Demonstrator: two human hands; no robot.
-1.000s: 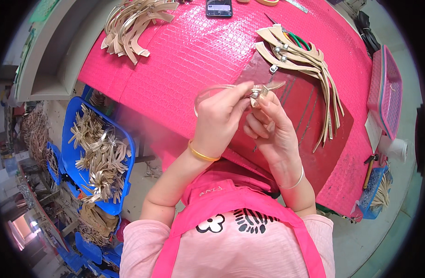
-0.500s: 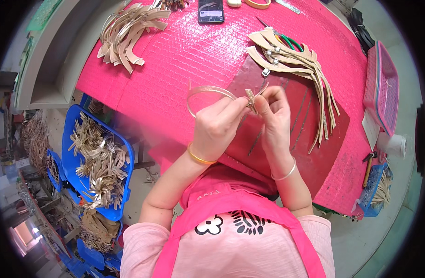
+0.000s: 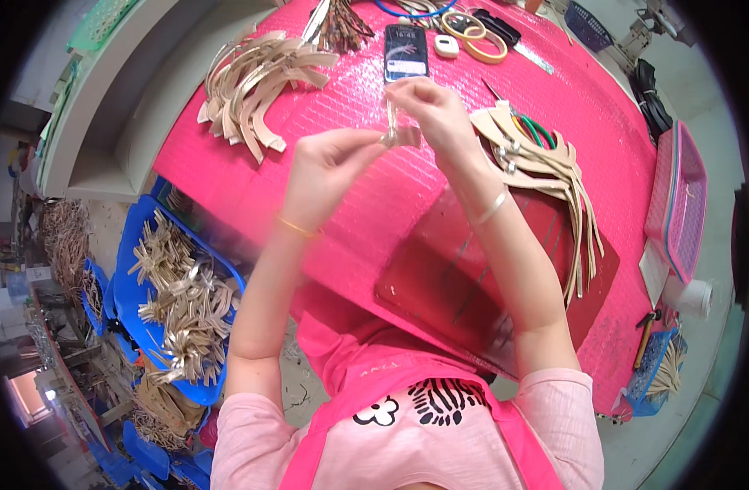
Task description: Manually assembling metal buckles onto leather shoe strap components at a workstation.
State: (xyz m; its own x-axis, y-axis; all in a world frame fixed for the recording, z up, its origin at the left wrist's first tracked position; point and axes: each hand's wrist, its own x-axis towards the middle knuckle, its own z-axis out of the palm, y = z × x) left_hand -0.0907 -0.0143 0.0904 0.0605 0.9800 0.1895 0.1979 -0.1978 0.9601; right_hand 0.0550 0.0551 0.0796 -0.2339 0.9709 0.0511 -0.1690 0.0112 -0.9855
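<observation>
In front of me, over the pink table (image 3: 342,110), my two hands work on a thin beige-gold strap (image 3: 392,117). My left hand (image 3: 321,175) is closed, its fingertips pinching the strap's lower part beside a small wider flap (image 3: 408,136). Higher up, my right hand (image 3: 433,114) pinches the strap's upper end, just below a dark phone (image 3: 406,51). A short stretch of strap runs upright between the two pinches. Fingers hide part of it.
Curved beige leather straps (image 3: 264,94) lie piled at the far left. More straps with metal buckles (image 3: 554,175) lie right, by the dark red board (image 3: 440,278). A blue bin (image 3: 234,269) of strap pieces stands lower left. Pink baskets (image 3: 677,204) stand right.
Both hands have moved up and away from the red board, toward the phone. The strap, which curved in a loop to the left, is now held upright between them.
</observation>
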